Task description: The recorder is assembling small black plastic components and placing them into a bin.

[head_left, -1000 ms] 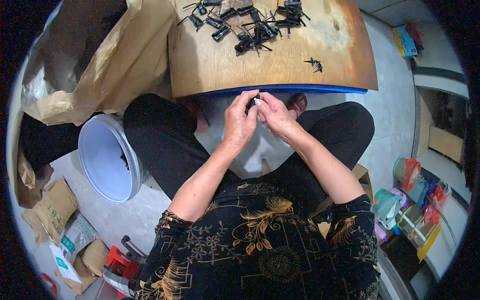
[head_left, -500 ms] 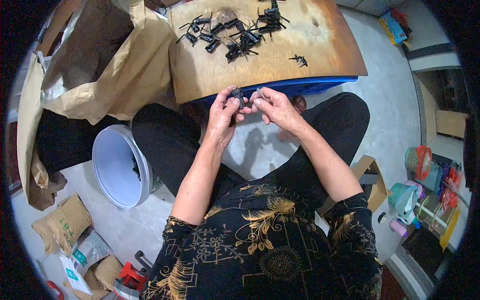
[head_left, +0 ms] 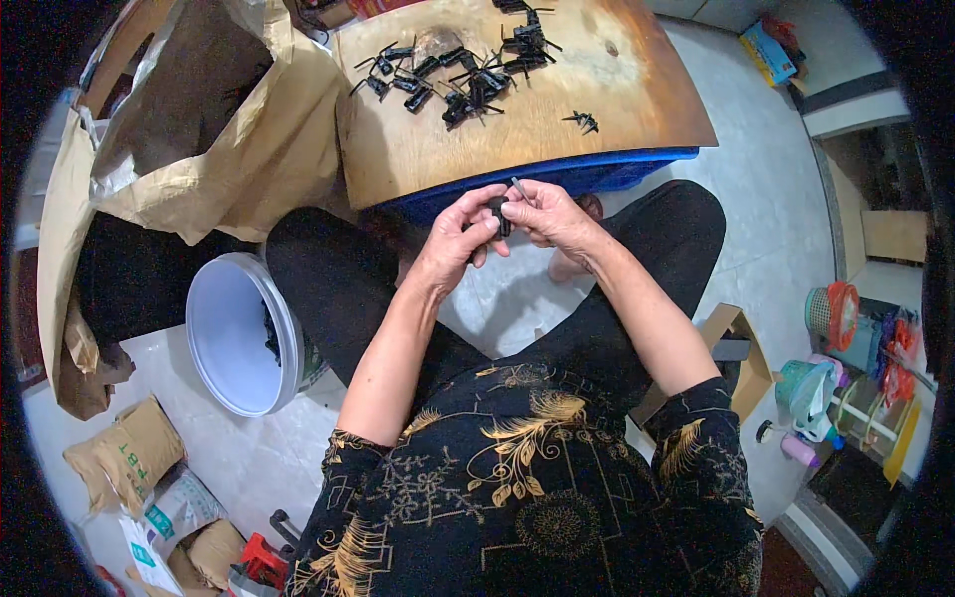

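My left hand (head_left: 465, 235) is closed round a small black plastic part (head_left: 502, 221), held upright in front of the board's near edge. My right hand (head_left: 553, 216) pinches a thin grey rod-like piece (head_left: 520, 187) that sticks up past the fingertips, and its thumb meets the top of the black part. Beyond the hands, a cluster of similar black parts with thin prongs (head_left: 463, 85) lies on the wooden board (head_left: 557, 109). A small heap of dark thin pieces (head_left: 584, 122) sits apart to the right.
A blue crate (head_left: 617, 171) supports the board. Left of it stands a large open brown paper sack (head_left: 288, 139). A white bucket (head_left: 224, 328) with dark parts inside is by my left leg. A cardboard box (head_left: 746, 368) lies to my right; stuffed sacks (head_left: 129, 453) rest at lower left.
My hands have come together, the right hand's fingers now touching the black part. The black part has shifted slightly right and down, and the view has moved a little.
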`<state>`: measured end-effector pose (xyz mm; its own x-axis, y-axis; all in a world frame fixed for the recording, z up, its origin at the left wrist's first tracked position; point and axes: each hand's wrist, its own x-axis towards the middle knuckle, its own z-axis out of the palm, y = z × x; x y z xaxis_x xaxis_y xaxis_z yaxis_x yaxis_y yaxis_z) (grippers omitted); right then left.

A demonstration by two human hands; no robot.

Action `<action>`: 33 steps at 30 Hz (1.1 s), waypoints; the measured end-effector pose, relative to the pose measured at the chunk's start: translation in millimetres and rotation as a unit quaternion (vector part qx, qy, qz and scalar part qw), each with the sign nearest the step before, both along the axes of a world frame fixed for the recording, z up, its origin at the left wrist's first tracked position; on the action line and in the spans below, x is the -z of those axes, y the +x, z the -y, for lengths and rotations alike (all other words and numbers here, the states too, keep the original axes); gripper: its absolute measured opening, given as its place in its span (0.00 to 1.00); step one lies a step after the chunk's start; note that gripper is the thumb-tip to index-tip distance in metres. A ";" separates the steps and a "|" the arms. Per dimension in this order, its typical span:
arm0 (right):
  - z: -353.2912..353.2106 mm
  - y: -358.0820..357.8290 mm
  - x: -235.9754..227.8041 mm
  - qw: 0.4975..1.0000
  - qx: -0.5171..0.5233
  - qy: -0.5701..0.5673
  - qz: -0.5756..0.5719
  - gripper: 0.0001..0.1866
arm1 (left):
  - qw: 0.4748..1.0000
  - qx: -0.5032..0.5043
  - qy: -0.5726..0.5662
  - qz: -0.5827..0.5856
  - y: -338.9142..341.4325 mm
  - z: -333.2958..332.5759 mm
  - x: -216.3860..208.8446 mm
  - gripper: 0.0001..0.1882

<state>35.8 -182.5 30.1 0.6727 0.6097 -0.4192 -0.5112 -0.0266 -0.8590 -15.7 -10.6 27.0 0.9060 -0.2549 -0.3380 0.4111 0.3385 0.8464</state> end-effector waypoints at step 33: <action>-37.9 -4.9 47.8 0.942 0.000 -0.199 0.271 0.11 | 0.936 -0.094 0.322 0.105 11.3 9.3 27.1 0.12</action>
<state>30.9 -144.6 -17.7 0.8541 0.4762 -0.2093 -0.0006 -0.4014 -0.9159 -4.4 -19.9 -0.1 0.9781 0.1105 -0.1763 0.1970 -0.2194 0.9555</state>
